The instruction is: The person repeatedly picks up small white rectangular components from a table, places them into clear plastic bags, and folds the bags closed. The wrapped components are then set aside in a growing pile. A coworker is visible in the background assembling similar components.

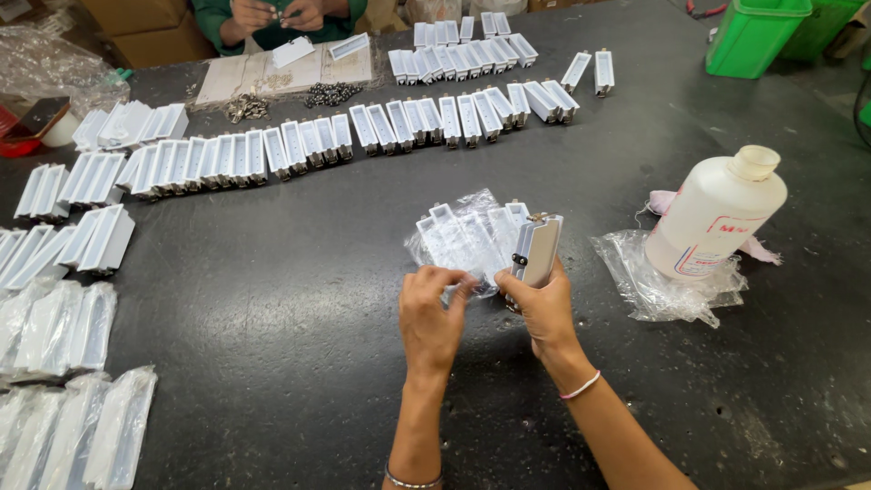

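Left hand [433, 318]: fingers curled and pressed together, pinching the near edge of a clear plastic bag [458, 240] that contains white rectangular housings. The bag rests on the dark counter [299, 345] just beyond both hands.

Right hand [543, 308]: fingers wrapped closed around the lower end of a single white housing [537, 249], held upright with a small black fitting visible on its side. The housing touches the right edge of the bag.

Right of the hands: a white plastic bottle [717, 213] lies tilted on a crumpled clear wrapper [667, 277].

Left edge: bagged housings [54, 381] lie in stacks.

Farther back: rows of unwrapped white housings [363, 132] span the counter.

Far edge: another person's hands [277, 14] work above a flat board [272, 73], with small dark metal parts [328, 93] beside it. A green bin [753, 36] stands at the far right
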{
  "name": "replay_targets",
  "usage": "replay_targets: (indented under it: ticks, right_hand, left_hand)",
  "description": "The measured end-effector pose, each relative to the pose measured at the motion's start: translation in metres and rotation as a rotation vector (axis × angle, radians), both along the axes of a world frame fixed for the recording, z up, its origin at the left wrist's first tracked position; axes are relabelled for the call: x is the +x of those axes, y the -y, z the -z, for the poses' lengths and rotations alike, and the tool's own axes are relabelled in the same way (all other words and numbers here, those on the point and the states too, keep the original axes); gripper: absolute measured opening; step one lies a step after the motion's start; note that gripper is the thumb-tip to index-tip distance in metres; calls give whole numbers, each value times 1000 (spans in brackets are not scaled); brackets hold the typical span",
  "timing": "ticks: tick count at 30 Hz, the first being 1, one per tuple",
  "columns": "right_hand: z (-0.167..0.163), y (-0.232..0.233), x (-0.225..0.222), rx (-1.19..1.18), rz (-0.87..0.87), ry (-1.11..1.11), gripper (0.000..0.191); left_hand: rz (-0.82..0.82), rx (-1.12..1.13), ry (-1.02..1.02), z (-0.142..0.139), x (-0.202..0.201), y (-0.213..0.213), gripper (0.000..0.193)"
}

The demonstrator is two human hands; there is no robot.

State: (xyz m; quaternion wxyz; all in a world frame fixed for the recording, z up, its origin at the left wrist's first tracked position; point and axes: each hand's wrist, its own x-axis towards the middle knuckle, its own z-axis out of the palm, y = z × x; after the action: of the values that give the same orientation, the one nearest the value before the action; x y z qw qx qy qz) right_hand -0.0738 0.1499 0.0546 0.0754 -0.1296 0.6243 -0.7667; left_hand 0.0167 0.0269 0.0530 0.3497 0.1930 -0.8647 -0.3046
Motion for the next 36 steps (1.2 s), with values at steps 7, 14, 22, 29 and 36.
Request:
replay_targets:
  ticks: [7,14,22,29,36]
  right_hand:
    - [-1,6,2,263,-66,-134,65]
    - [-13,-2,0,42,-409,251,63]
    - [-19,5,21,215,-488,-47,67]
    - [-5,7,18,236,-467,7,41]
    - [-2,0,1,-85,-477,280,44]
  left_hand:
    - [-208,202,-218,-8,19,37,14]
    - [-278,135,-301,-14,20,33,20]
    - [-305,64,-346,-17,26,39,14]
    - [-129,12,-371,-13,18,27,12]
    - [60,-60,-366,-21,18,1,14]
